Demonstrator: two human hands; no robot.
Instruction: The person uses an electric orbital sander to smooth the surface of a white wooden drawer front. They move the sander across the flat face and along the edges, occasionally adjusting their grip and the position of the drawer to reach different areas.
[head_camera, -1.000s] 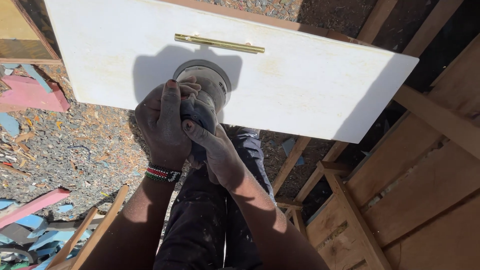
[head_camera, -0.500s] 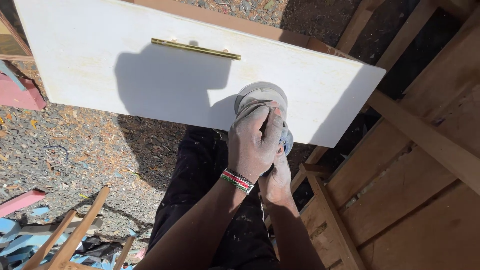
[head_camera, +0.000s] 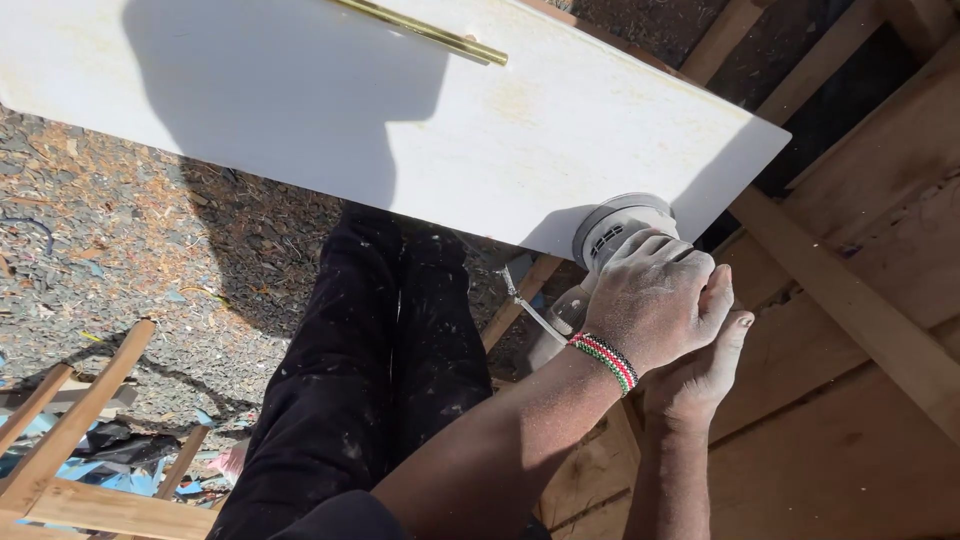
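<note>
Seen from above, a person's left hand (head_camera: 655, 295), dusted with pale powder and wearing a striped beaded bracelet (head_camera: 605, 360) at the wrist, is curled firmly over the top of a round grey power sander (head_camera: 618, 228). The right hand (head_camera: 700, 375) sits just beneath and slightly behind the left, its fingers wrapped around the tool's lower body, though the grip itself is mostly hidden. The sander's disc presses against the near edge of a long white panel (head_camera: 400, 120), just ahead of the left knuckles, close to the panel's right-hand corner. A slim brass handle (head_camera: 420, 30) lies on the panel, well beyond the hands and to their left. Left of both forearms are black trousers (head_camera: 370, 370) speckled with dust. Wooden planks (head_camera: 850, 300) lie to the right of the hands.
</note>
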